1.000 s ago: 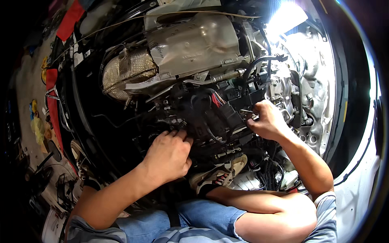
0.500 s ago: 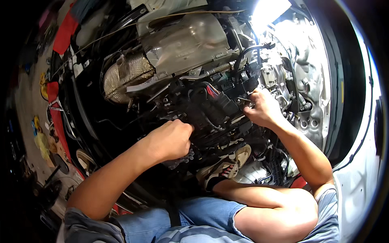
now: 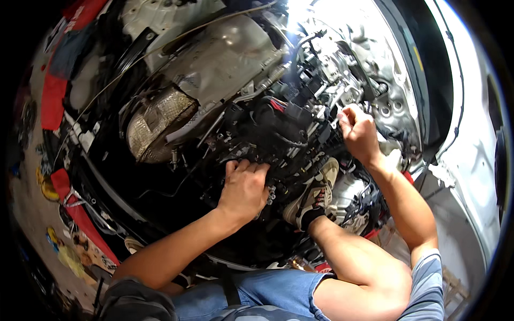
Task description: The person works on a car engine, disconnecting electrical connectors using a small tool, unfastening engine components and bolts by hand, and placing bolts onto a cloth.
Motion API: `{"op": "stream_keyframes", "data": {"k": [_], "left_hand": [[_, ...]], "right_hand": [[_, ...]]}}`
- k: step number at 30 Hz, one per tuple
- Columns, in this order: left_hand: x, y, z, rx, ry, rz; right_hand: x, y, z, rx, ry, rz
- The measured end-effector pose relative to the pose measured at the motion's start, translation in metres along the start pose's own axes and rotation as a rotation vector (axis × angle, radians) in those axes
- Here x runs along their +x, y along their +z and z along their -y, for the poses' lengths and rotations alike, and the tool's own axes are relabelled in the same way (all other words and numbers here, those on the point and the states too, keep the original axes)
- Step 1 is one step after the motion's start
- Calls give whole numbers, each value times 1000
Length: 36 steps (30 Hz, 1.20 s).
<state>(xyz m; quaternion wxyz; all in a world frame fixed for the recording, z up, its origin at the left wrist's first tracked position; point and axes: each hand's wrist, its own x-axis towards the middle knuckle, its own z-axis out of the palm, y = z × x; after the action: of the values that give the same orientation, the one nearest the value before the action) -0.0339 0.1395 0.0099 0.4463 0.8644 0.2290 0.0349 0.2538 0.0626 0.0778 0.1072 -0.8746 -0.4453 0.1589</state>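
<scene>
My left hand (image 3: 243, 188) rests at the near edge of the engine's black parts. Its fingers are closed and curl down over them, so the tips and whatever they grip are hidden. To the right, my right hand (image 3: 361, 132) is raised over the engine, closed in a pinch with thumb and forefinger together. A small shiny metal piece (image 3: 336, 127) shows at those fingertips, too small to name. Between the hands lie a black wiring harness (image 3: 276, 123) and its connectors, with red wires (image 3: 277, 104) showing.
Beyond my hands sit a metal heat shield (image 3: 219, 59) and a foil-wrapped exhaust part (image 3: 158, 125). My shoe (image 3: 316, 197) stands among the hoses on the near side. A bright lamp glares at the top. The car's pale body panel (image 3: 466, 107) borders the right, and red cloth (image 3: 80, 208) the left.
My view has tilted, and the engine sits further left in it. My right hand has drawn back from the connectors with the small metal piece. My left hand's fingers now curl over the engine edge.
</scene>
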Motion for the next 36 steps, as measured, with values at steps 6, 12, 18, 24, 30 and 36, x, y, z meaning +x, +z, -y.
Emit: {"op": "stream_keyframes", "data": {"k": [6, 12, 18, 24, 30, 36], "left_hand": [[3, 0, 2, -22, 84, -12], [-7, 7, 1, 60, 169, -65], [-15, 10, -5, 142, 177, -95], [10, -47, 0, 188, 329, 101], [33, -33, 16, 366, 403, 88], [34, -17, 23, 280, 435, -62]], "right_hand": [[-86, 26, 3, 155, 113, 269], [-112, 56, -7, 343, 248, 313], [-95, 44, 9, 211, -4, 104], [-72, 33, 23, 151, -226, 128], [-69, 56, -20, 406, 196, -124], [-78, 56, -26, 961, 864, 254]]}}
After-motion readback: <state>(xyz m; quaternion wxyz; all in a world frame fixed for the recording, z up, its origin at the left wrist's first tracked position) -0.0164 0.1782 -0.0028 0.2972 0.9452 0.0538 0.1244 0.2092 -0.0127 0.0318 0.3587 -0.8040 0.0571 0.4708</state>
